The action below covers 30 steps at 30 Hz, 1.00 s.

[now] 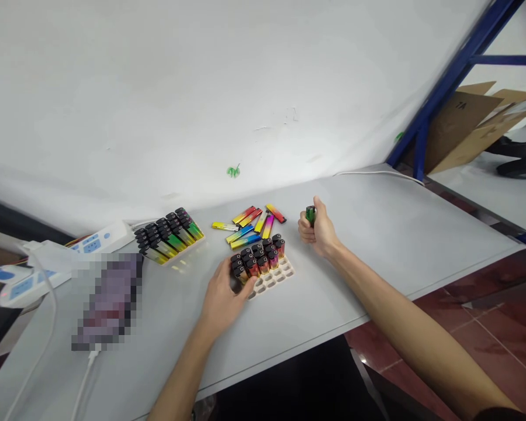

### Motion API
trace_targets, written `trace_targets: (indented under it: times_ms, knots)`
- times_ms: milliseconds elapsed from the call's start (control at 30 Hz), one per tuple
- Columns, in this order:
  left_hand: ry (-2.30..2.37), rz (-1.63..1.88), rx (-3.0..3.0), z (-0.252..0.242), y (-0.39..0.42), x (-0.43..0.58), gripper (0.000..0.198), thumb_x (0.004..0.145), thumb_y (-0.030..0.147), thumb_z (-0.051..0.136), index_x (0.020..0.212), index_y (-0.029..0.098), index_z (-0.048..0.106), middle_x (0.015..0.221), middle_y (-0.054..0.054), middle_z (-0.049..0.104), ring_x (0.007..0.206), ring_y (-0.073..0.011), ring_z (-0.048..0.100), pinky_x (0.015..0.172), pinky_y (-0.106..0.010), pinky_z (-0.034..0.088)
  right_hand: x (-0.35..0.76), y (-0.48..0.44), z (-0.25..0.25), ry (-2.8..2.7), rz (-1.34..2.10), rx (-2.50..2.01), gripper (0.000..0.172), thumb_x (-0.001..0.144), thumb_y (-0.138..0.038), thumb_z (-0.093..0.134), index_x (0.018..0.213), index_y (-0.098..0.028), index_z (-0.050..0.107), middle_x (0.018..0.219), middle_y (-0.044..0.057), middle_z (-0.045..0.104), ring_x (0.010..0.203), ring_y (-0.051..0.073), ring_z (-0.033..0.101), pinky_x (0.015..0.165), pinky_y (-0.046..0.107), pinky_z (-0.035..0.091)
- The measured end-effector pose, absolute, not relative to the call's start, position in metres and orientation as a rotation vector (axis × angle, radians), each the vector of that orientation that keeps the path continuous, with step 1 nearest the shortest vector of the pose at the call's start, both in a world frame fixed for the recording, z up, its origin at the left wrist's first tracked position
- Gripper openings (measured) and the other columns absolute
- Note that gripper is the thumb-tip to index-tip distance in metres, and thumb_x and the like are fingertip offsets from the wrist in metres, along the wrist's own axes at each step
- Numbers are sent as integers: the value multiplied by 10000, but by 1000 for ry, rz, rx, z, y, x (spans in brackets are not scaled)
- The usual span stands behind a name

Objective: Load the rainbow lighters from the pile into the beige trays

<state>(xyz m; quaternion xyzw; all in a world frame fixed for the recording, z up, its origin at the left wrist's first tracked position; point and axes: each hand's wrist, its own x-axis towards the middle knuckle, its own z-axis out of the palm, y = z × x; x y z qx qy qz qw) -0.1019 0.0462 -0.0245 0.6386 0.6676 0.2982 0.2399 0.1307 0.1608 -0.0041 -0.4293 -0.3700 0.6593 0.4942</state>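
Note:
My right hand [318, 229] is closed in a fist around a green lighter [310, 214], raised over the table to the right of a holed tray. Only the lighter's top end shows above the fingers. My left hand [228, 297] grips the left end of the pale holed tray [284, 273], thumb along its front edge, fingers behind. Several black-topped lighters [263, 264] stand upright in the tray's back rows, with red, pink and gold bodies. The holes along its front and right hold nothing. Behind the tray lies a loose pile of shiny multicoloured lighters [242, 235].
A second tray of upright lighters [170, 237], green and yellow, stands at the left near the wall. Beside it are a power strip [94, 241], a blurred-out phone-like object [111, 301] and white cables [84, 374]. A blue metal frame [421, 143] and cardboard boxes [460, 126] stand at right.

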Motion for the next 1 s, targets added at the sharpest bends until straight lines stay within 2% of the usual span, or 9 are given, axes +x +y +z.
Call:
trace_targets:
  times_ms: [67, 267, 433, 533, 633, 700, 800, 900, 1000]
  knots:
    - [1833, 811, 1750, -24, 46, -102, 429, 833, 424, 616, 1206, 225, 539, 1078, -61, 691, 1018, -253, 643, 883, -395, 496, 131, 162, -5, -909, 1610, -1041, 542, 850, -660, 399, 533, -237, 276, 454, -84, 164, 411, 74, 71, 391, 239, 61]
    - [1819, 832, 1756, -24, 45, -102, 425, 833, 417, 610, 1205, 222, 540, 1085, -62, 696, 1019, -257, 652, 885, -396, 496, 130, 162, -6, -915, 1593, -1069, 455, 869, -518, 365, 524, -242, 254, 434, -78, 165, 396, 77, 82, 389, 237, 79]
    - [1835, 817, 1757, -25, 46, -102, 433, 830, 424, 615, 1209, 232, 536, 1116, -56, 693, 1040, -254, 645, 894, -390, 495, 131, 165, -13, -932, 1586, -1072, 493, 874, -596, 367, 541, -238, 302, 449, -86, 167, 386, 74, 98, 379, 232, 92]
    - [1835, 827, 1767, -25, 46, -102, 423, 829, 419, 617, 1198, 226, 539, 1124, -61, 687, 1049, -255, 639, 902, -393, 491, 130, 165, -16, -998, 1536, -1050, 516, 847, -701, 400, 660, -224, 460, 504, -73, 319, 386, 80, 256, 388, 225, 231]
    - [1822, 824, 1776, -24, 46, -102, 407, 835, 417, 612, 1184, 223, 536, 1118, -62, 685, 1043, -253, 636, 899, -391, 489, 132, 157, -14, -1225, 1326, -1082, 463, 825, -679, 529, 821, -217, 552, 720, -25, 545, 556, 107, 500, 579, 261, 435]
    - [1818, 821, 1776, -25, 46, -102, 399, 839, 418, 608, 1179, 223, 536, 1109, -61, 686, 1035, -251, 637, 891, -389, 490, 137, 146, -10, -1442, 1146, -1127, 397, 856, -607, 557, 855, -213, 604, 835, 2, 613, 724, 137, 565, 708, 279, 445]
    - [1809, 820, 1775, -25, 46, -102, 398, 838, 421, 610, 1174, 223, 534, 1108, -62, 686, 1034, -252, 636, 887, -389, 489, 147, 124, -1, -1645, 946, -1197, 299, 859, -512, 613, 928, -230, 683, 955, 27, 659, 889, 180, 564, 742, 295, 410]
    - [1800, 829, 1788, -25, 46, -102, 385, 838, 426, 612, 1155, 221, 537, 1116, -63, 682, 1042, -255, 633, 890, -390, 487, 153, 105, 6, -1680, 959, -1268, 291, 796, -488, 702, 933, -233, 670, 835, 9, 647, 723, 157, 536, 649, 300, 383]
    - [1799, 831, 1785, -25, 46, -102, 374, 841, 432, 609, 1145, 225, 539, 1124, -61, 678, 1046, -254, 630, 887, -390, 489, 149, 95, 7, -1662, 1119, -1238, 337, 753, -481, 747, 893, -223, 582, 697, -30, 597, 600, 133, 509, 581, 290, 375]
